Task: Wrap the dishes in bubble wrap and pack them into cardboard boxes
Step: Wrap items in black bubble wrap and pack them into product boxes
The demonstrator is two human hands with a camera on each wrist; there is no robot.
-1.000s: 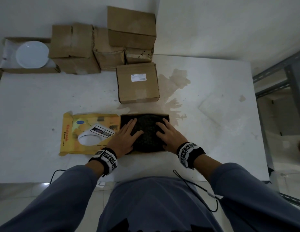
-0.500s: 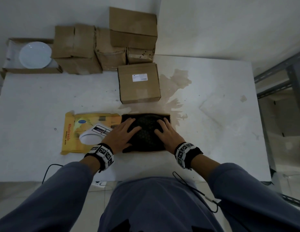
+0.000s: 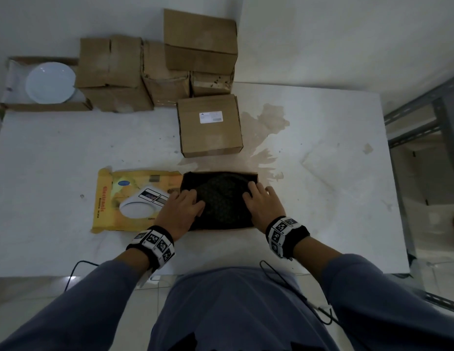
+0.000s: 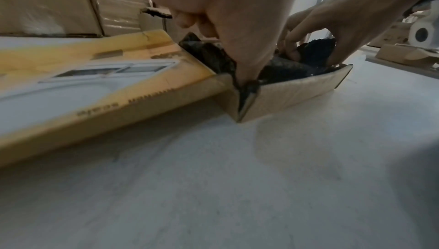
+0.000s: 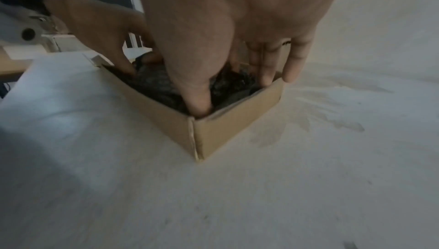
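Observation:
A shallow open cardboard box (image 3: 256,175) (image 4: 297,91) (image 5: 225,131) sits near the table's front edge. A dish bundle in black bubble wrap (image 3: 222,201) (image 4: 280,71) (image 5: 152,82) fills it. My left hand (image 3: 191,200) (image 4: 228,28) is on the bundle's left side, thumb pushed down into the near left corner. My right hand (image 3: 256,196) (image 5: 237,56) is on the right side, thumb in the near right corner and fingers (image 5: 266,65) pointing down along the right wall. Both press the wrap down. The dish itself is hidden.
The box's yellow printed lid (image 3: 134,196) lies flat to the left. A closed labelled box (image 3: 209,125) stands just behind, with stacked boxes (image 3: 155,64) at the back. A white plate (image 3: 51,82) lies in an open box far left. Metal shelving (image 3: 436,110) stands right of the table (image 3: 56,160).
Both hands lay flat on top of the bundle; they have slid apart to its left and right edges, and the fingers now dig down beside the box walls.

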